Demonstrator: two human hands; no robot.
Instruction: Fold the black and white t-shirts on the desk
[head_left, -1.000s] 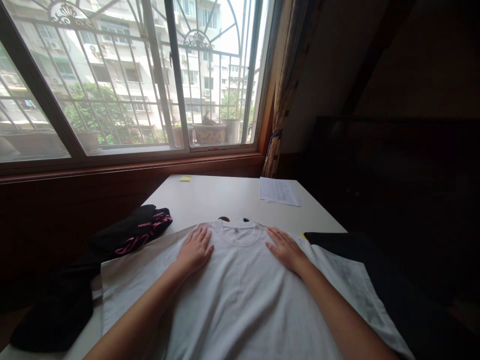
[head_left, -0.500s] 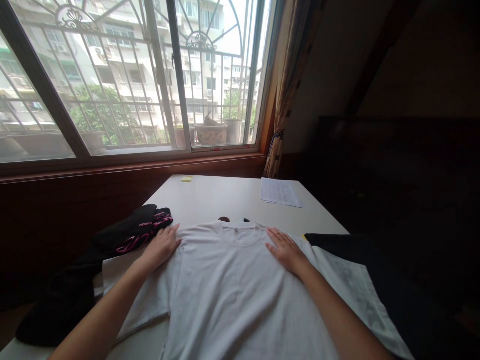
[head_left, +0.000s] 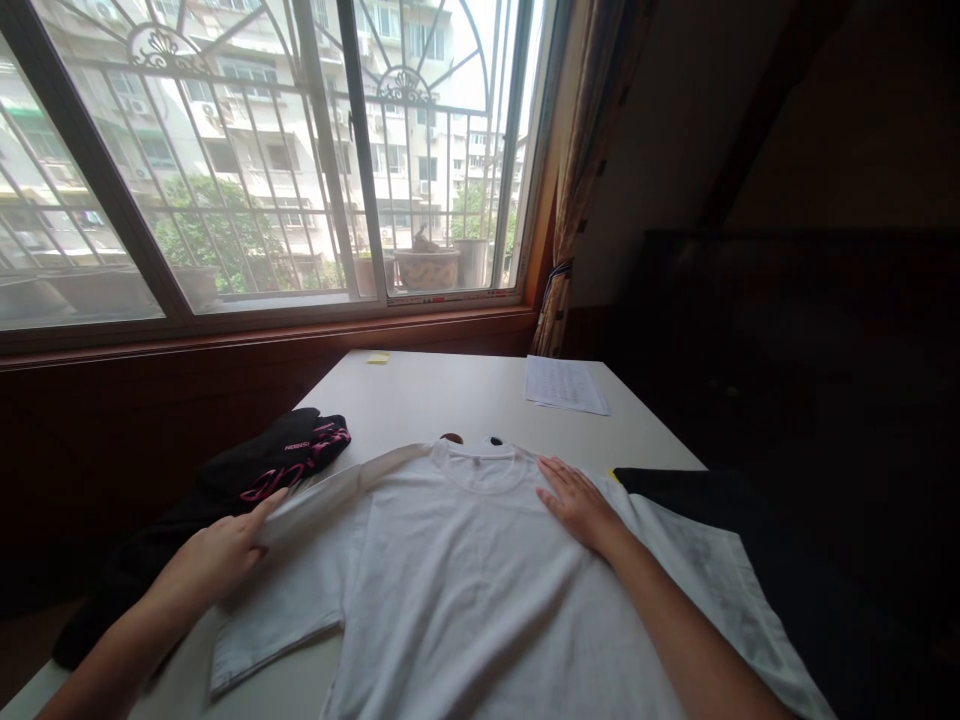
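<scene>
A white short-sleeved T-shirt (head_left: 465, 570) lies spread on the white table (head_left: 435, 395), its collar toward the window. My left hand (head_left: 221, 555) is at the outer part of the left sleeve, index finger stretched out along its upper edge and thumb apart from it; the other fingers are mostly hidden. My right hand (head_left: 577, 500) rests flat and open on the shirt near the right shoulder, fingers extended. A black garment with pink lettering (head_left: 292, 455) lies beside the left sleeve. The shirt's lower part runs out of view.
Printed papers (head_left: 566, 385) lie at the far right of the table, a yellow sticky note (head_left: 379, 358) at the far left. Dark cloth (head_left: 675, 483) lies by the right sleeve. Two small round objects show just behind the collar. A barred window (head_left: 262, 170) and a tied curtain (head_left: 555, 300) stand beyond.
My left hand has moved from the left shoulder outward and toward me along the sleeve. That sleeve now lies straighter, its cuff lower. My right hand has stayed on the right shoulder.
</scene>
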